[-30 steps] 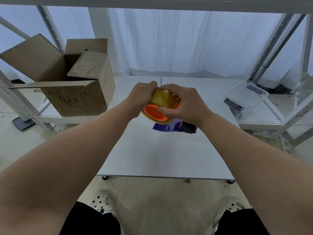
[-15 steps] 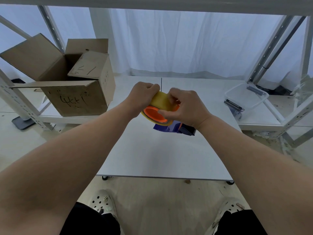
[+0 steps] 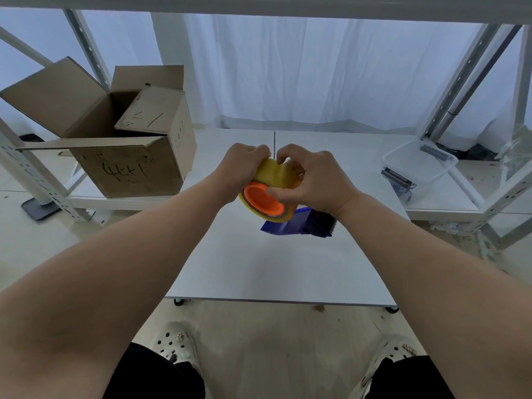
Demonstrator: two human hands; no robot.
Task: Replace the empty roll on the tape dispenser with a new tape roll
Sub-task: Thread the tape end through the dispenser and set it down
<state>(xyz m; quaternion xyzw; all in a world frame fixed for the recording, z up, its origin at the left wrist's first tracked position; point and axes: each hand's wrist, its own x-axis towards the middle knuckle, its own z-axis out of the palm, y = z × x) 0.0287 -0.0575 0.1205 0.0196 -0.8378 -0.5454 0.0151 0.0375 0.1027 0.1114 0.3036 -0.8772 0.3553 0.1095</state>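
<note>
A yellowish tape roll (image 3: pixel 272 175) sits around the orange hub (image 3: pixel 263 200) of a blue tape dispenser (image 3: pixel 290 227), held in the air above the white table (image 3: pixel 259 269). My left hand (image 3: pixel 240 168) grips the roll's upper left side. My right hand (image 3: pixel 312 180) holds the roll from the right, thumb across the orange hub, fingertips pinching at the roll's top edge. The dispenser's black toothed cutter (image 3: pixel 326 227) sticks out below my right wrist. Its handle is hidden by my hand.
An open cardboard box (image 3: pixel 121 139) stands on the low shelf at the left. A clear plastic bin (image 3: pixel 420 165) with a dark metal part beside it sits at the right. Metal rack posts flank both sides; a white curtain hangs behind.
Both hands have lifted the roll and dispenser slightly. My right fingertips have shifted up to the roll's top edge, close to my left fingers.
</note>
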